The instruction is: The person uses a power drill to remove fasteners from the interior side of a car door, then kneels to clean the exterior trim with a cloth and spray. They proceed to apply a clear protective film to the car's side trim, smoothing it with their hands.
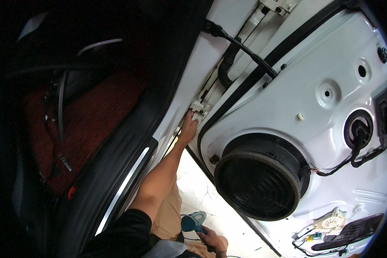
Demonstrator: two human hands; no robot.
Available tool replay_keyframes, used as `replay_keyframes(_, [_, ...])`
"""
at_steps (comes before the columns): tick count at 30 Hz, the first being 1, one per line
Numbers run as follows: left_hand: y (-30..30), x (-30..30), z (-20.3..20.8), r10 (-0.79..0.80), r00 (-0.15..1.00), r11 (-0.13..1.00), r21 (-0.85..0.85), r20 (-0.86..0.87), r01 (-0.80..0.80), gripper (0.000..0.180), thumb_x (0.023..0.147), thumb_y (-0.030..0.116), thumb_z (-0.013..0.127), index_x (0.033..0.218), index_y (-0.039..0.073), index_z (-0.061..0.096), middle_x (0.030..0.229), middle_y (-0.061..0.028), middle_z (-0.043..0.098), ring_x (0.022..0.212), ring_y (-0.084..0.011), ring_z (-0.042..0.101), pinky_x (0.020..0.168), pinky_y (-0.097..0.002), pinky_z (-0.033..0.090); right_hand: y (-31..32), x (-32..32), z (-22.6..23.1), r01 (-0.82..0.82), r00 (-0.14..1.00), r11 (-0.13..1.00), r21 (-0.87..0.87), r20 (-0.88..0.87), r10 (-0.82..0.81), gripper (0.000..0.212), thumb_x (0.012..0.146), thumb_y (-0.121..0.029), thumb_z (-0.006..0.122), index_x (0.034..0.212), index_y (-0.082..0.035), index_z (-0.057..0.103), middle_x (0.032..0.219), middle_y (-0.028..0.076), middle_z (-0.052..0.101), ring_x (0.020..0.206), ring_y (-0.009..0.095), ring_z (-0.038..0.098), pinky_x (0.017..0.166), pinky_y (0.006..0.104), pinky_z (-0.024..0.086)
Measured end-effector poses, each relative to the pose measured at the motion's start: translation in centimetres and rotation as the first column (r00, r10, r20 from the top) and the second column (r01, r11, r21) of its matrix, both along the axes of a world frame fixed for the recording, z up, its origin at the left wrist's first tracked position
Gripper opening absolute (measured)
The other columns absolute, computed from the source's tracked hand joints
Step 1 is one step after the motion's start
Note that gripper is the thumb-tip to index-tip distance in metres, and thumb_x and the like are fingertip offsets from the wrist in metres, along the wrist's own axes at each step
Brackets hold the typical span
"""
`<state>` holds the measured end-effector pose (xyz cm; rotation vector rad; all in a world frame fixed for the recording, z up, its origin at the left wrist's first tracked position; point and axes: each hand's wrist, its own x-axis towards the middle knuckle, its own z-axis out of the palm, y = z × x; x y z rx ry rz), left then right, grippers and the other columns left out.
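My left hand (188, 129) reaches up into the gap between the car body and the opened white door (284, 99). Its fingers are stretched out, with the tips at the white lower door hinge (197, 107); some fingers are hidden. Low in the view, in front of my body, my right hand (213, 241) is closed round the dark grip of a teal power tool (194, 221). The tool's rounded, vented end points up and left, and its front part is hidden from view.
On the bare door panel sit a big round black speaker (258, 185), wiring (348, 162) and a pale window motor (333, 221). A black door check strap (249, 53) spans the gap above a ribbed cable boot (224, 73). Left are a black sill (116, 172) and red carpet (103, 116).
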<state>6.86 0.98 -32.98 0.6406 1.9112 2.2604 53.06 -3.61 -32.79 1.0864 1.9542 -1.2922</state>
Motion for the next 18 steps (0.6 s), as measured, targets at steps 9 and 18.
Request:
replay_keyframes(9, [0.9,-0.3,2.3,-0.085,0.994,0.982,0.160,-0.074,0.096,0.040,0.089,0.014,0.049,0.127,0.000,0.046,0.125,-0.0191,0.054,0.118,-0.0296,0.049,0.100,-0.0379,0.035,1.3,1.4,-1.9,0.017,0.999,1.000,0.016,0.037,-0.018,0.049,0.090,-0.034,0.062,0.128,-0.005,0.052,0.075,0.002,0.058,0.062,0.012,0.053,0.056,0.0278,0.044])
replay_keyframes(18, [0.6,-0.2,0.8,-0.034,0.999,0.971,0.235,-0.009,0.035,0.048,0.092,0.010,0.047,0.136,-0.007,0.037,0.134,-0.0242,0.046,0.128,-0.0296,0.043,0.106,-0.0347,0.032,-1.1,-0.1,2.9,0.010,0.998,0.995,0.096,-0.059,-0.005,0.047,0.092,-0.035,0.055,0.127,-0.004,0.053,0.075,0.008,0.062,0.045,0.014,0.047,0.042,0.0296,0.039])
